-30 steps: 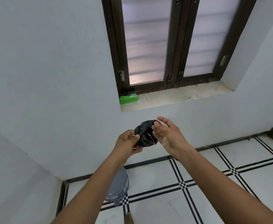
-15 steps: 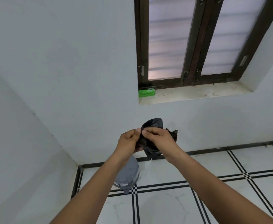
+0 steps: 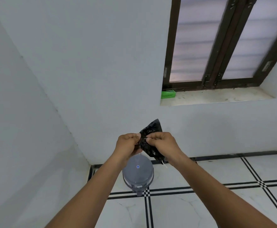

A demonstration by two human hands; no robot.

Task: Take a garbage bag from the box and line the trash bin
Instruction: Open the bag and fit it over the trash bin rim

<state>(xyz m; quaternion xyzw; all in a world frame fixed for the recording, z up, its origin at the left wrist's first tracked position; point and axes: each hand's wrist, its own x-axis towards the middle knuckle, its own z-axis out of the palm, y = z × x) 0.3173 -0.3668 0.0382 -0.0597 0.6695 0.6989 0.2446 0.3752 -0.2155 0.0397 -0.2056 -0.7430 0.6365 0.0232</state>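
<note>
White walls (image 3: 88,63) meet in a corner left of the hands. Above & right of the hands: window (image 3: 224,41) w/ dark brown frame, frosted panes lit pale from outside, set in a recess w/ a beige sill (image 3: 216,96). Below the hands: white marble-look floor (image 3: 192,211) w/ black double-line grid; black skirting along the wall base.

Black crinkled garbage bag (image 3: 151,139), grey lidded trash bin (image 3: 137,174), green box (image 3: 168,94), white floor tiles (image 3: 216,206) with black double stripes, dark brown window frame (image 3: 216,46)
</note>
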